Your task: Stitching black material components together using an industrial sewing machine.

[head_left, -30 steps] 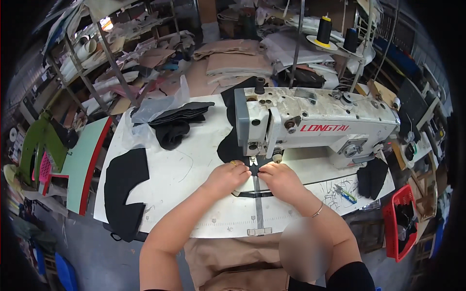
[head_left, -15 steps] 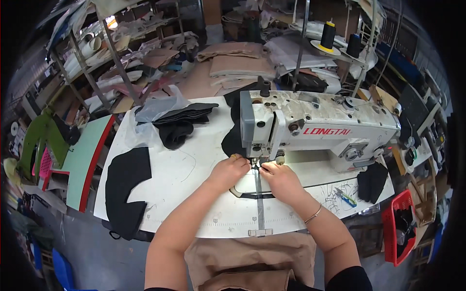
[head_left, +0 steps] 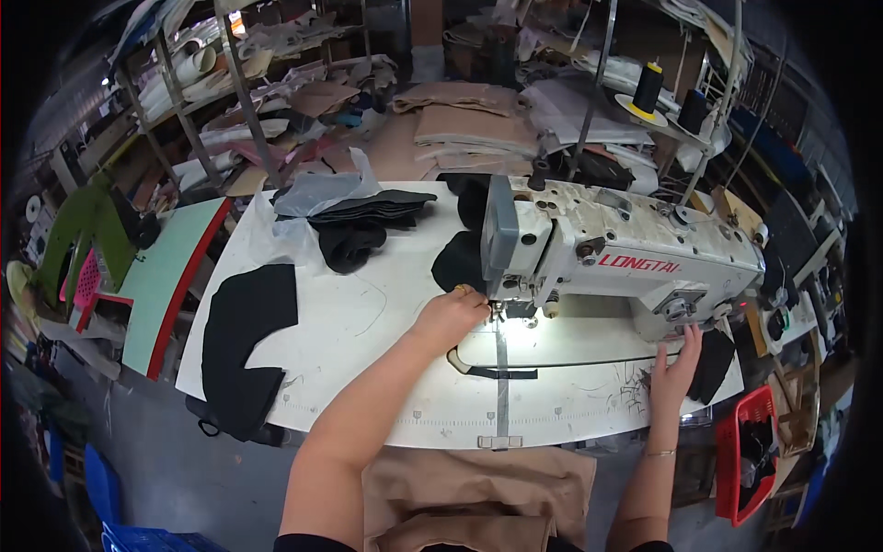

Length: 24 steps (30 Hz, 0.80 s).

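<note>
At the white sewing machine [head_left: 635,248], my left hand [head_left: 451,317] is closed with its fingertips beside the needle and presser foot. What the fingers pinch is hidden. A piece of black fabric [head_left: 458,262] lies just behind that hand, partly under the machine head. My right hand [head_left: 674,368] is raised at the machine's right end, fingers stretched upward and thumb apart, close to the round dial [head_left: 679,308]. Nothing shows in it. A narrow black strip [head_left: 506,373] lies on the table in front of the needle area.
A curved black fabric piece [head_left: 241,350] lies at the table's left, with stacked black pieces [head_left: 372,210] and clear plastic [head_left: 280,241] behind. Another black piece [head_left: 711,368] sits at the right edge. Thread cones [head_left: 648,90] stand behind; a red basket [head_left: 727,460] is at lower right.
My right hand has left the needle area and moved right to the machine's far end. The small snips there are out of sight. My left hand stays by the needle; the view has shifted slightly.
</note>
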### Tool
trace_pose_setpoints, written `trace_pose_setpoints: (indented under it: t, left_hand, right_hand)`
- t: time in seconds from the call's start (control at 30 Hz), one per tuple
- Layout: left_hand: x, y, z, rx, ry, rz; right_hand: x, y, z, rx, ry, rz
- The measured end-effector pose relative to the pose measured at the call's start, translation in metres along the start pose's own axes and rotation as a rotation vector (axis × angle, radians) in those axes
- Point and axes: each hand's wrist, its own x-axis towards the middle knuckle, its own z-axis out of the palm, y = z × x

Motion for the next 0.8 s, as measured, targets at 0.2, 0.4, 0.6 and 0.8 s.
trace_pose_setpoints:
  t: [0.2,0.4,0.6,0.8]
  left_hand:
    - [-0.003,-0.002,-0.002,-0.005,0.020,0.009]
    - [0.002,-0.003,-0.001,-0.052,0.006,-0.023]
    - [0.028,-0.042,0.001,-0.465,0.353,-0.513]
    - [0.057,-0.071,-0.001,-0.669,0.189,-0.755]
  right_hand:
    - [-0.017,0.023,0.009,-0.368,-0.441,-0.055]
    - [0.000,0.020,0.002,-0.298,-0.218,-0.004]
    - [-0.051,-0.072,-0.016,0.152,-0.331,-0.340]
    - [-0.067,-0.125,-0.016,0.298,-0.405,-0.193]
